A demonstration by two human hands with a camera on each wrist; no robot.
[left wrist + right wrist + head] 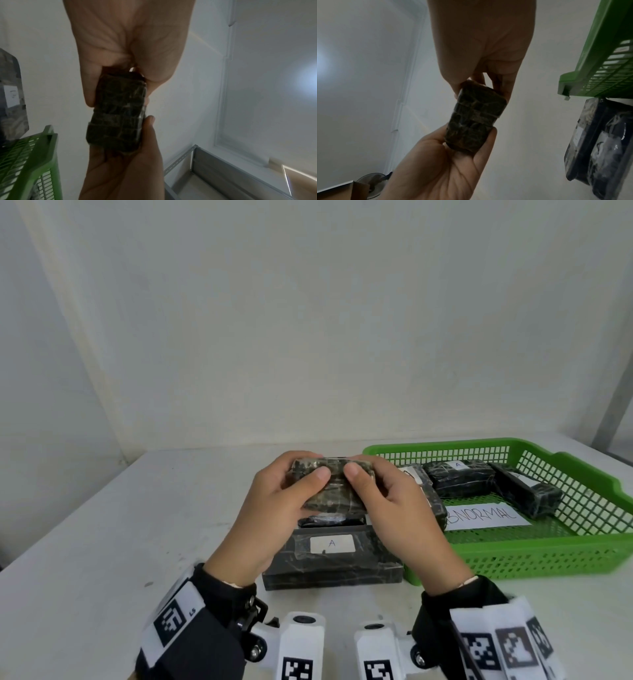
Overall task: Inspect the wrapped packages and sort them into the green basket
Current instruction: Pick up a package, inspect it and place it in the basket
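Observation:
A small dark wrapped package (330, 491) is held up over the table by both hands. My left hand (306, 474) grips its left end and my right hand (363, 474) grips its right end, thumbs on the near face and fingers curled behind. In the left wrist view the package (118, 112) sits between both palms; the right wrist view shows the package (476, 119) the same way. The green basket (513, 559) stands at the right and holds three dark packages (459, 477) and a paper reading ABNORMAL (486, 517).
A large dark package labelled A (332, 563) lies on the white table (102, 525) under my hands, against the basket's left wall. Another small dark package (329, 520) lies just behind it. A white wall stands close behind the table.

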